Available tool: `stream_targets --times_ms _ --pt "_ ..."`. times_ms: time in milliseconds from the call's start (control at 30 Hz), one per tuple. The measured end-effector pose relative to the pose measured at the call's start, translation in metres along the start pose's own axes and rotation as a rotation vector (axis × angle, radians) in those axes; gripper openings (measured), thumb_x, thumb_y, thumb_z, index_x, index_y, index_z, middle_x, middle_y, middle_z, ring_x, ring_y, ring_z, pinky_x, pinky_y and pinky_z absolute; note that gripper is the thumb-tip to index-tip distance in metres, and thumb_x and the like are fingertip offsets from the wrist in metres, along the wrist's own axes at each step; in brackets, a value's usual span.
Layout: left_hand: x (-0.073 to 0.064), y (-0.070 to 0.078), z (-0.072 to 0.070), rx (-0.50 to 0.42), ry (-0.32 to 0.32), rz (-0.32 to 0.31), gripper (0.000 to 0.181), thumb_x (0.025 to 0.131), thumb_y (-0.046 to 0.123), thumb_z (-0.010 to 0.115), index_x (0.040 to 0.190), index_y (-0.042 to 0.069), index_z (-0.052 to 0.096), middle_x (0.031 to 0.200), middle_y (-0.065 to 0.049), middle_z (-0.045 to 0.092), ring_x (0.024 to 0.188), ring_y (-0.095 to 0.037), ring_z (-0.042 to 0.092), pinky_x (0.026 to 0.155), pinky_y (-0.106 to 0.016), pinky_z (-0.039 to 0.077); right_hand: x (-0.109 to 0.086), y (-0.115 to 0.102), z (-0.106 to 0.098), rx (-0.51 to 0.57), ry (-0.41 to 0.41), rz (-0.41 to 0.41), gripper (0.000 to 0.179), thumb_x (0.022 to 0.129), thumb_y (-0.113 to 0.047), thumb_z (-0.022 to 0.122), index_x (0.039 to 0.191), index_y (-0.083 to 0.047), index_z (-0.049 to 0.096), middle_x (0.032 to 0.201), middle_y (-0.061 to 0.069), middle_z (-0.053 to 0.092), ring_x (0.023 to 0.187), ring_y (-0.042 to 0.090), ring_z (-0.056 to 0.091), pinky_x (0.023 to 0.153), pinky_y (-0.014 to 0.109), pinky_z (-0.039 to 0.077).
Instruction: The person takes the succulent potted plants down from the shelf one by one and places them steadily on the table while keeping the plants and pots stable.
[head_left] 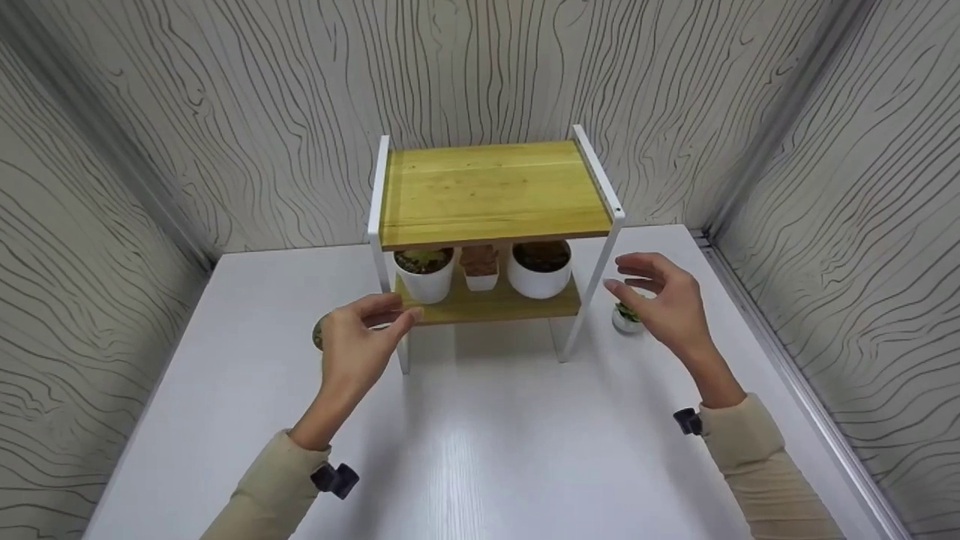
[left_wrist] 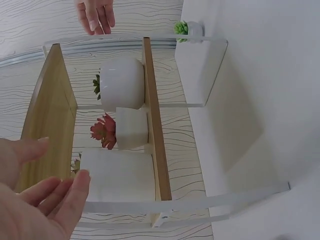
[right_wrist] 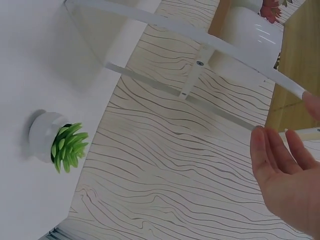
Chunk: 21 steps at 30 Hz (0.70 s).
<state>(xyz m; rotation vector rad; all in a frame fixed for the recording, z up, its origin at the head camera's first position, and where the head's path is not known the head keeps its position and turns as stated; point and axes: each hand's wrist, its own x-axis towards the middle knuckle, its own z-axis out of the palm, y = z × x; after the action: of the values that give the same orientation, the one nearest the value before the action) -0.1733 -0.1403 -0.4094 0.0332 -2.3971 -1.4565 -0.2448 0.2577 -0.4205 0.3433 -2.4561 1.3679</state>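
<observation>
At far left on the white table (head_left: 480, 442), mostly hidden behind the left hand (head_left: 352, 345), something rounded and greenish (head_left: 318, 335), perhaps a potted plant. Close by the shelf stand's (head_left: 495, 195) left front leg (head_left: 405, 357), that same hand, loosely open and holding nothing. Next, on the lower board (head_left: 499, 309), apparently done: a white pot (head_left: 429, 287), a small square pot (head_left: 481, 283) with a red plant (left_wrist: 104, 131), a wide white pot (head_left: 540, 282). Past the right front leg (head_left: 589, 298), down on the table, seemingly not yet shelved: a small green succulent (right_wrist: 70, 147). Partly over it, the right hand (head_left: 670, 304), relaxed and empty.
</observation>
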Motion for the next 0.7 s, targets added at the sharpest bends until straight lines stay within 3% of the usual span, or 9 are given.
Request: stream_targets --times_ms 100,233,367,500,700 --pt "-0.002 0.001 0.006 -0.025 0.007 -0.013 0.046 0.088 0.020 0.087 0.126 -0.001 0.073 0.119 -0.017 0.078 0.104 -0.027 0.079 0.086 -0.033 0.065 0.000 -0.007 -0.002 0.017 -0.010 -0.007 0.042 0.095 -0.020 0.080 0.131 -0.003 0.067 0.131 0.016 0.070 0.125 0.031 0.068 0.098 0.008 0.052" --pt "-0.004 0.004 0.015 -0.027 -0.036 -0.047 0.063 0.088 0.019 0.086 0.141 -0.005 0.060 0.131 -0.025 0.071 0.115 -0.035 0.075 0.093 -0.042 0.064 0.001 -0.015 -0.004 0.023 -0.014 -0.014 0.044 0.094 -0.021 0.081 0.132 -0.003 0.066 0.131 0.015 0.070 0.124 0.028 0.068 0.097 0.007 0.052" --pt "-0.004 0.008 0.021 -0.002 -0.087 -0.079 0.067 0.089 0.021 0.086 0.144 -0.003 0.057 0.138 -0.026 0.067 0.115 -0.036 0.075 0.090 -0.044 0.065 0.001 -0.020 -0.005 0.024 -0.020 -0.017 0.046 0.093 -0.021 0.082 0.132 -0.004 0.066 0.131 0.011 0.071 0.122 0.023 0.068 0.098 0.008 0.052" --pt "-0.002 0.015 0.024 0.018 -0.083 -0.097 0.072 0.088 0.024 0.086 0.148 -0.002 0.055 0.144 -0.026 0.064 0.116 -0.037 0.075 0.089 -0.044 0.065 0.001 -0.024 -0.004 0.045 -0.028 -0.024 0.045 0.093 -0.018 0.082 0.132 -0.004 0.066 0.131 0.014 0.071 0.120 0.016 0.069 0.098 0.009 0.053" --pt "0.001 0.022 0.029 0.026 -0.075 -0.117 0.082 0.089 0.027 0.084 0.154 -0.005 0.045 0.154 -0.025 0.055 0.133 -0.036 0.066 0.099 -0.047 0.061 0.002 -0.027 -0.003 0.110 -0.022 -0.040 0.044 0.091 -0.013 0.083 0.131 -0.002 0.067 0.129 0.015 0.072 0.115 0.009 0.070 0.097 0.012 0.055"
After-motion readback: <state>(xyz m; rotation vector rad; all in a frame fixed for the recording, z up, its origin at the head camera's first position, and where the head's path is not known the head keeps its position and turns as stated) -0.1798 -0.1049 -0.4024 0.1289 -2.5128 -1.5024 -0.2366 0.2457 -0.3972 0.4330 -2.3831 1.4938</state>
